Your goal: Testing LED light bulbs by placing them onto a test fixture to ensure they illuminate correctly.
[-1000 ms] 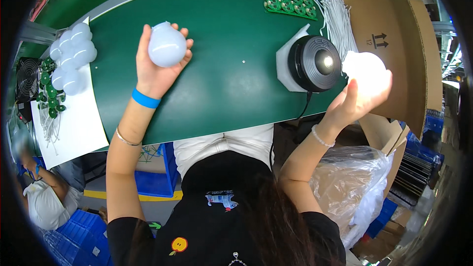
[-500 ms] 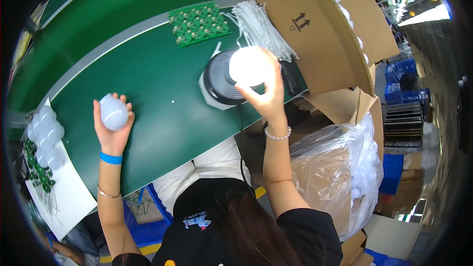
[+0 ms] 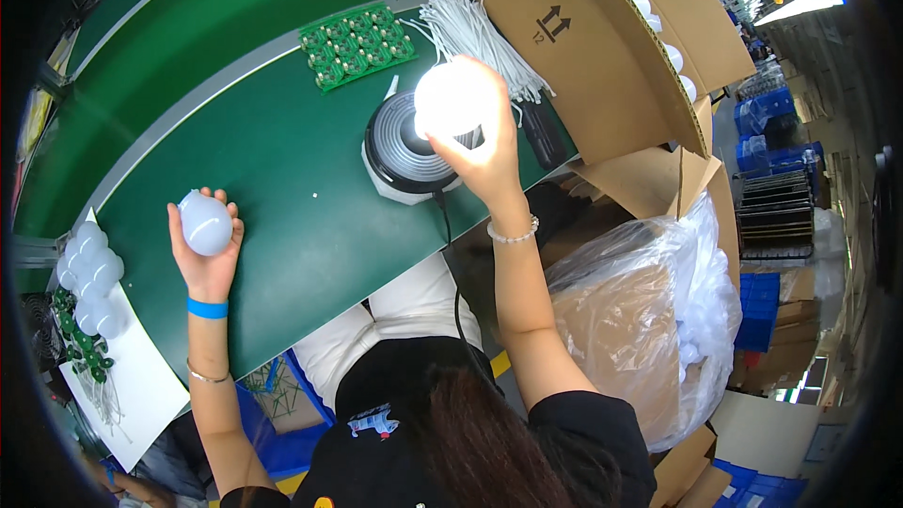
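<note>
My left hand (image 3: 209,259), with a blue band on its wrist, is wrapped round an unlit white light bulb (image 3: 206,225) over the left part of the green table. Brightly lit, a second light bulb (image 3: 450,102) is gripped by my right hand (image 3: 491,150). It glows above the far side of a round black device with a ringed silver top (image 3: 411,156); its glare hides whether it touches the device. A black cord (image 3: 446,226) runs from that device over the table's near edge.
Green circuit boards (image 3: 359,47) and a bundle of white strips (image 3: 480,42) lie at the back. An open carton (image 3: 602,66) holding bulbs stands right, above a plastic-lined box (image 3: 621,320). More bulbs (image 3: 92,268) and green parts (image 3: 87,346) sit on a white board (image 3: 132,367) at left.
The whole view has shifted slightly. Both hands keep their bulbs; the right one's lit bulb sits a little farther toward the back of the round device.
</note>
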Demonstrator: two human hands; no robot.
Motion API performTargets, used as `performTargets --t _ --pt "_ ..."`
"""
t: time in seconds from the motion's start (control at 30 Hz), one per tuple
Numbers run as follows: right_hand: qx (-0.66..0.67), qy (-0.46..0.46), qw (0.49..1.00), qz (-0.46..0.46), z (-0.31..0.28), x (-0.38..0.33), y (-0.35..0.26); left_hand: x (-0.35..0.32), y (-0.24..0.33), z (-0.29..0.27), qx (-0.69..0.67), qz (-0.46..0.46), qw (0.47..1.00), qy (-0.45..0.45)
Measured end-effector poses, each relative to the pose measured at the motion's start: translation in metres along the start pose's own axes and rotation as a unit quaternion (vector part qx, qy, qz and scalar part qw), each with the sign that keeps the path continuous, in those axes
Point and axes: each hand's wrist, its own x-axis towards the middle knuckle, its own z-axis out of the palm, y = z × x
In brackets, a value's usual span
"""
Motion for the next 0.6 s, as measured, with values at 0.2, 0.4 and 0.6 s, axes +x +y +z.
performTargets --t 0.2,0.4,0.6 --pt "-0.081 0.020 0.997 0.006 -0.008 -0.011 -0.012 0.000 0.000 -0.001 0.004 -0.004 1.000 -0.019" --pt "-0.137 -0.012 0.988 -0.064 -0.007 -0.011 -0.022 0.000 -0.002 0.000 0.012 -0.004 1.000 0.003" --pt "-0.075 -0.006 0.996 -0.053 0.001 -0.001 -0.007 0.000 -0.002 -0.002 0.007 -0.007 1.000 0.004"
